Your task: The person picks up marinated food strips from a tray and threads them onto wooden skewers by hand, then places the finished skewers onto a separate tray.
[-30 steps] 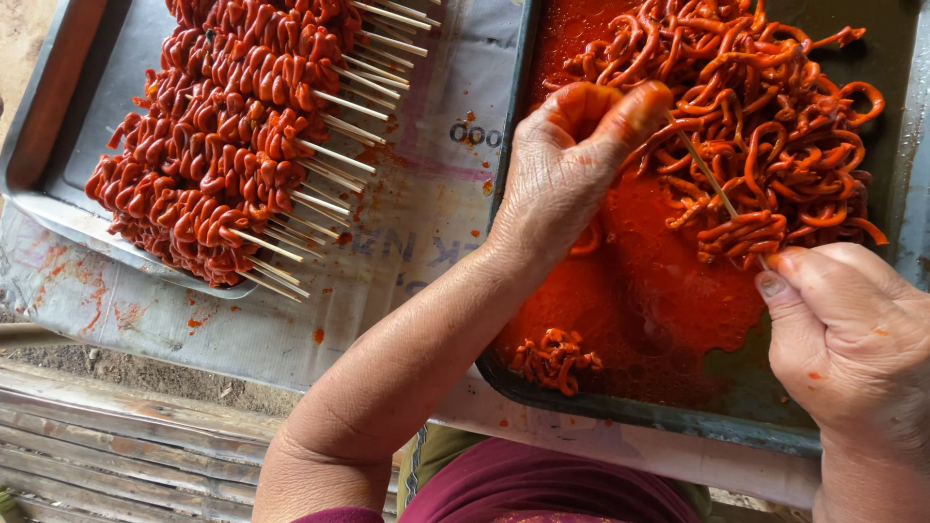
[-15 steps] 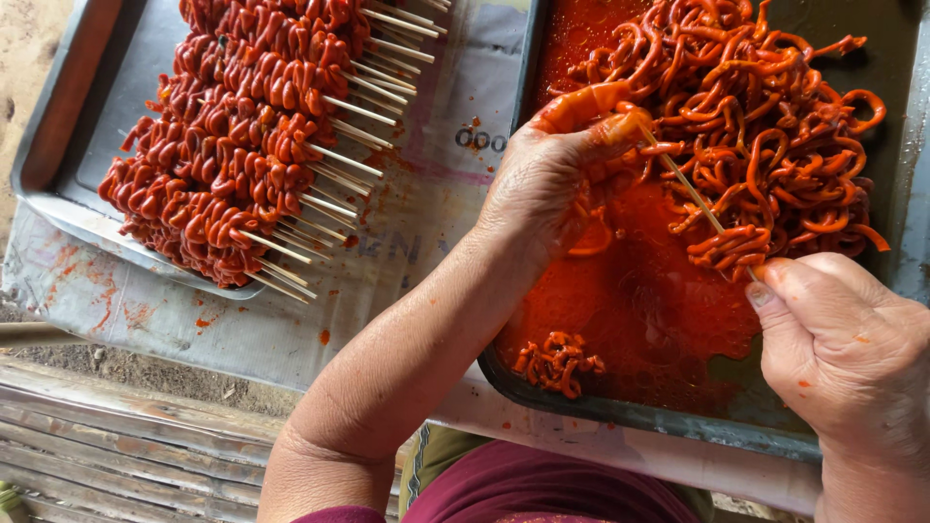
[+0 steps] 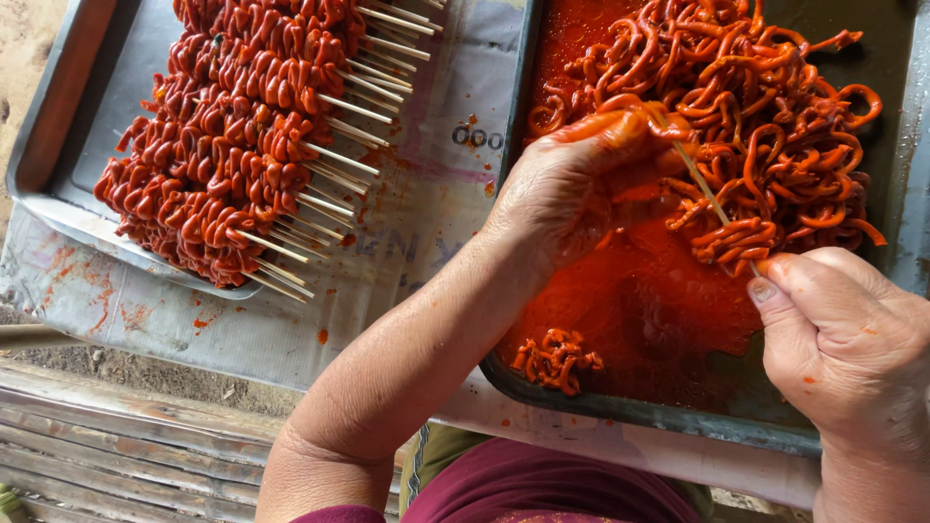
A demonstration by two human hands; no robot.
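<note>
My left hand (image 3: 581, 184) is smeared with red sauce and pinches a strip of red marinated meat (image 3: 620, 107) at the tip of a thin wooden skewer (image 3: 702, 189). My right hand (image 3: 843, 339) grips the skewer's lower end, where a bunch of threaded meat (image 3: 736, 240) sits just above my thumb. Both hands hover over a dark metal tray (image 3: 630, 412) filled with loose red meat strips (image 3: 765, 97) and a pool of red sauce (image 3: 639, 310).
A second metal tray (image 3: 68, 107) at the left holds a pile of finished skewers (image 3: 232, 145), sticks pointing right. A stained plastic sheet (image 3: 407, 252) lies under both trays. A small clump of meat (image 3: 554, 356) rests near the dark tray's front edge. Corrugated metal (image 3: 116, 455) lies below.
My left hand has brought a meat strip onto the skewer tip and shifted slightly left. My right hand stays on the skewer's end.
</note>
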